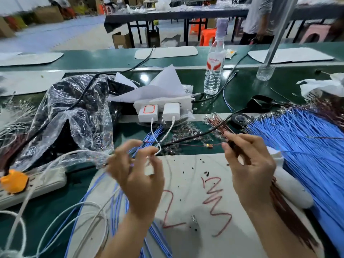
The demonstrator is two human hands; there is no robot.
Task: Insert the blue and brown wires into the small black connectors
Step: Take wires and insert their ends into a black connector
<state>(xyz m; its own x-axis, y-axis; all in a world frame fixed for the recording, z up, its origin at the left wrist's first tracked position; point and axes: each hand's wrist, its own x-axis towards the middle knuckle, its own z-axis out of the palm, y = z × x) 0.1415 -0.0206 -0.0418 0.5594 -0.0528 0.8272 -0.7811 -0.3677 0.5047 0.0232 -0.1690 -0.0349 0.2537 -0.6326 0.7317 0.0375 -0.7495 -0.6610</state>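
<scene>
**Room:** workshop floor w/ cardboard boxes, dark tables and orange plastic stools at the back; a person stands far right.

**Surface:** green bench (pixel 242 101), smooth and glossy. In front of you is a white mat (pixel 186 185) w/ hand-drawn red marks, one like a "2"; the other can't be read.

**Blue wire bundle** (pixel 307 146): large fan on your right, metal terminals at the far ends. More blue wires (pixel 115 202) run under your left forearm.

**Clear plastic bag** (pixel 74 112): crinkled, left of centre.

**Brown wire bundle** (pixel 284 211): lies along the mat's right edge, under your right wrist.

**White power strip** (pixel 184 100): two white chargers plugged in, one w/ a red rectangle outline (pixel 149 109).

**Water bottle** (pixel 214 67): clear ribbed plastic, red-and-white label, lettering blurred.

**Black tape roll** (pixel 240 119): flat on the bench, beside the blue fan.

**Left hand** (pixel 137 175): fingers curled, motion-blurred; can't tell if it grips anything.

**Right hand** (pixel 249 164): thumb and forefinger pinch one end of the thin brown wire (pixel 186 144).

**Thin brown wire:** stretched between both hands above the mat's far edge, w/ a brass terminal (pixel 210 145) on it.

**Black connectors** (pixel 205 173): tiny, scattered loose on the mat.
</scene>
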